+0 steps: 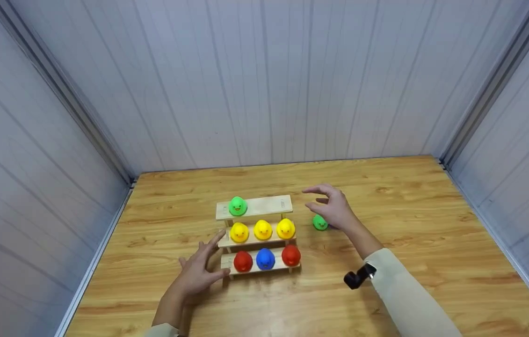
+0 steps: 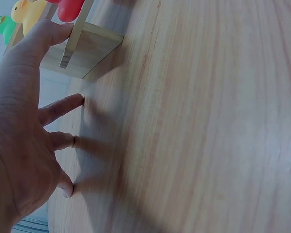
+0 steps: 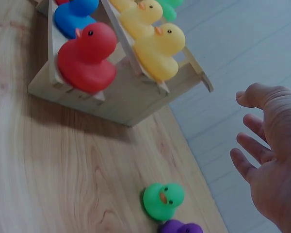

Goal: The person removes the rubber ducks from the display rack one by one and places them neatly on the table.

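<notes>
A three-step wooden rack [image 1: 264, 206] stands on the table. A green rubber duck [image 1: 237, 206] sits at the left of its top step. Three yellow ducks [image 1: 263, 230] line the middle step, and a blue duck [image 1: 265, 259] stands between two red ducks [image 3: 89, 58] on the lowest. My left hand [image 1: 197, 271] is spread at the rack's left end, its thumb [image 2: 58, 32] touching the lowest step. My right hand [image 1: 334, 208] hovers right of the rack with bent fingers, holding nothing. Beneath it are a loose green duck [image 3: 162, 201] and a purple duck [image 3: 182, 227], the latter mostly out of frame.
The wood-grain table [image 1: 376, 196] reaches back to a pale panelled wall [image 1: 269, 93], with further walls at left and right. A black device [image 1: 359, 276] is strapped at my right wrist.
</notes>
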A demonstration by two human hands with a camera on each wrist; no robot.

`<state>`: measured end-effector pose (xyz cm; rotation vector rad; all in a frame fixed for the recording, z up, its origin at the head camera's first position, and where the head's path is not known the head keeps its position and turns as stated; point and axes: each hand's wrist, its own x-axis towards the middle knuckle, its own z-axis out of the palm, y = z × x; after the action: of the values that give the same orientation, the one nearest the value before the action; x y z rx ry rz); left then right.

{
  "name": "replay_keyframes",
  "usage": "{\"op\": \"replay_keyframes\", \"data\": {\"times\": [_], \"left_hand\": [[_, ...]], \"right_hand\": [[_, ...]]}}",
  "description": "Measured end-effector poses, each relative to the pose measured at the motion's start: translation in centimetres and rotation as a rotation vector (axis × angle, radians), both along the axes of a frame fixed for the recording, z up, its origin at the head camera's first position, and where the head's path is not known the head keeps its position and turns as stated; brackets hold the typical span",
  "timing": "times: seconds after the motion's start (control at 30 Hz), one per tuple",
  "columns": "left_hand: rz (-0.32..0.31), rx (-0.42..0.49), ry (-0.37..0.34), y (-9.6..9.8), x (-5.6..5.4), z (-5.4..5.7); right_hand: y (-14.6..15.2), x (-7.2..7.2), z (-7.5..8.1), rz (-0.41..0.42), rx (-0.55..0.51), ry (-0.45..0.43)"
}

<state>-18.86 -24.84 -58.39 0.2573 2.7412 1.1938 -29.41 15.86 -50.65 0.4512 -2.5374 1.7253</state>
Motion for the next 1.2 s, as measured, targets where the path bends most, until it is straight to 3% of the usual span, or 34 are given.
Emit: {"op": "replay_keyframes", "data": {"times": [0.8,1.2], "left_hand": [[-0.001,0.016,0.001,-0.1,-0.1,-0.1],[0.003,0.009,-0.008,-0.1,-0.5,-0.1]], "right_hand": [[-7.9,0.4,2.6,0.116,-0.018,0.021],[-11.3,0.6,3.1,0.197,-0.053,0.039]]}}
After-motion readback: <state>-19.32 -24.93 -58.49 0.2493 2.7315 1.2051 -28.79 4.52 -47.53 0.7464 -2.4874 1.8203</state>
